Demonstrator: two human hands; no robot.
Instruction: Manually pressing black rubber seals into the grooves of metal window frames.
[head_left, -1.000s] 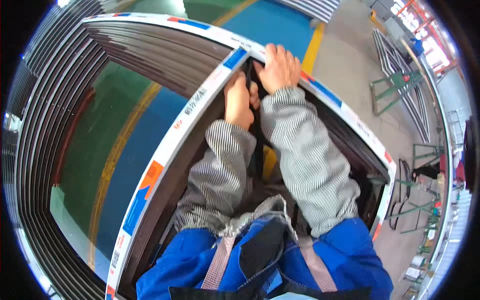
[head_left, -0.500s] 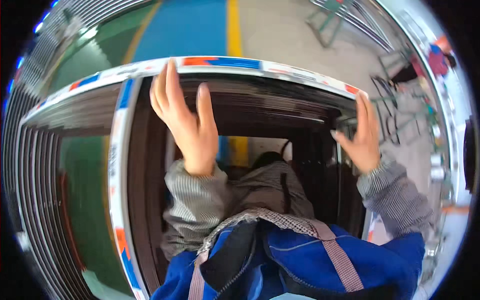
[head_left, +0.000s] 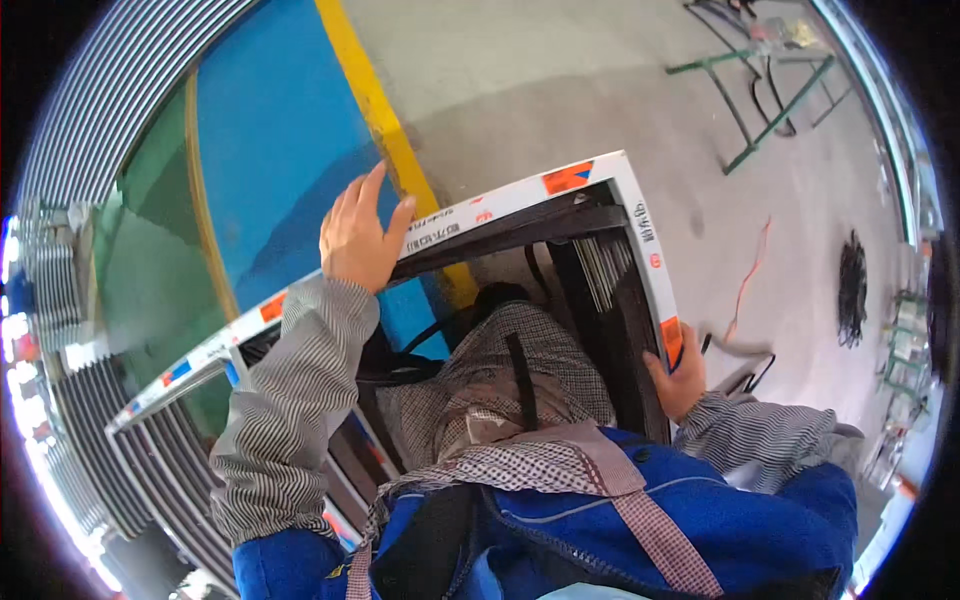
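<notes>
A large rectangular frame (head_left: 465, 222), dark inside and covered with white film printed in orange and blue, surrounds my legs. My left hand (head_left: 362, 235) is at its far rail, with the fingers stretched out beyond the rail and the thumb apart. Whether that palm presses on the rail is hard to tell. On the right side rail, my right hand (head_left: 682, 375) is closed around the edge, thumb inside and fingers outside. A crossbar (head_left: 345, 525) divides the frame on the left, partly hidden by my left arm.
Long grey profiles (head_left: 95, 440) lie in rows at the left. Beyond the frame are a blue floor strip (head_left: 275, 130) and a yellow line (head_left: 365, 85). A green metal stand (head_left: 750, 110) is at the far right; a dark coil (head_left: 852, 290) and an orange cord (head_left: 750, 280) lie nearer.
My right hand has come down from its raised, open pose onto the right rail. My left hand stays stretched out at the far rail. The frame now appears turned in view.
</notes>
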